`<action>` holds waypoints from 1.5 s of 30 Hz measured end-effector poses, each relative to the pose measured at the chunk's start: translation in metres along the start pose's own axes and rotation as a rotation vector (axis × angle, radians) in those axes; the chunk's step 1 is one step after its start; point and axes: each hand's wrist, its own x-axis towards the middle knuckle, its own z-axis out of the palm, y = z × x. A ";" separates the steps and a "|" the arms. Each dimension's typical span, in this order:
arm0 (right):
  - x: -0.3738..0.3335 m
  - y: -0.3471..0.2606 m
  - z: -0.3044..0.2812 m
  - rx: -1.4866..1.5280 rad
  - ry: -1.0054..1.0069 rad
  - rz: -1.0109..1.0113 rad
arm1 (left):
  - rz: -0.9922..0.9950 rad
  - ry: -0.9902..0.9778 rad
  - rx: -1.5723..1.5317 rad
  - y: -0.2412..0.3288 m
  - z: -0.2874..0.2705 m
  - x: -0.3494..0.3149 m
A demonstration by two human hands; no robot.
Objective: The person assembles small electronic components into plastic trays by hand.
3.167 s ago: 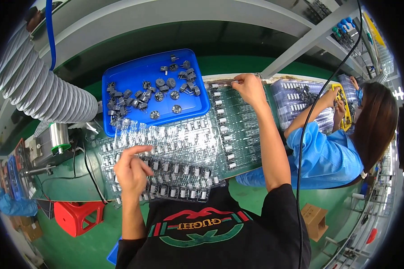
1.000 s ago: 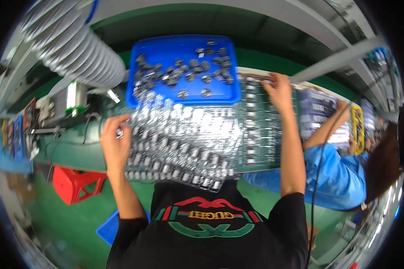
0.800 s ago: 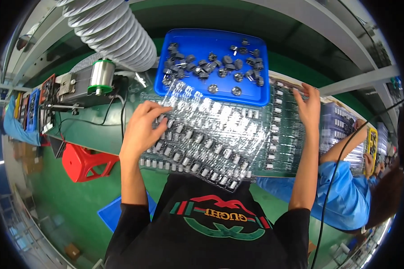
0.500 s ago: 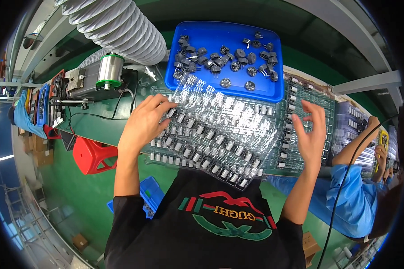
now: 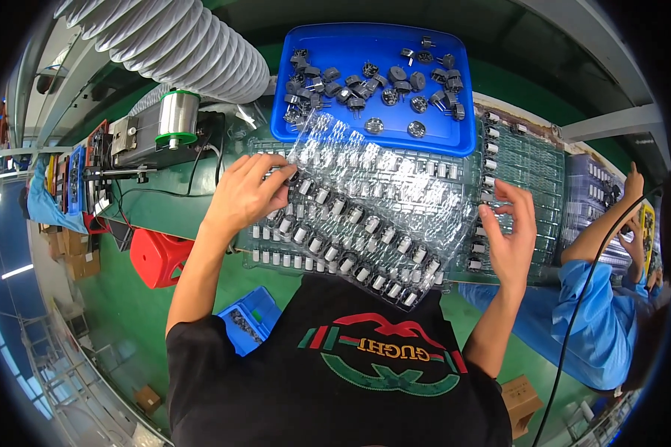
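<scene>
Clear plastic tray lies askew on the bench stack: your left hand at its left edge, grip unclear, right hand fingers apart, so uneven lifting could spill parts.

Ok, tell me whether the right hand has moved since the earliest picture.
Yes: the right hand has come toward the black shirt, from alongside the blue bin to past its near edge.

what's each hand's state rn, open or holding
Left hand: curled at the left end of the top clear tray; grip can't be told.
Right hand: open, thumb and fingers apart, beside a column of white parts.
</scene>
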 end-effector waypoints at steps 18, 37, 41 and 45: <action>-0.016 -0.031 0.018 0.698 -0.160 0.085 | 0.332 0.351 -0.326 0.072 -0.021 0.075; 0.025 0.047 -0.016 0.570 0.381 0.280 | 0.261 0.125 -0.715 0.153 0.085 0.261; 0.011 0.062 -0.017 -0.327 0.373 0.212 | 0.273 0.056 -0.572 0.148 0.107 0.299; -0.006 0.073 -0.008 -0.207 0.342 0.112 | 0.272 -0.089 -0.450 0.157 0.122 0.319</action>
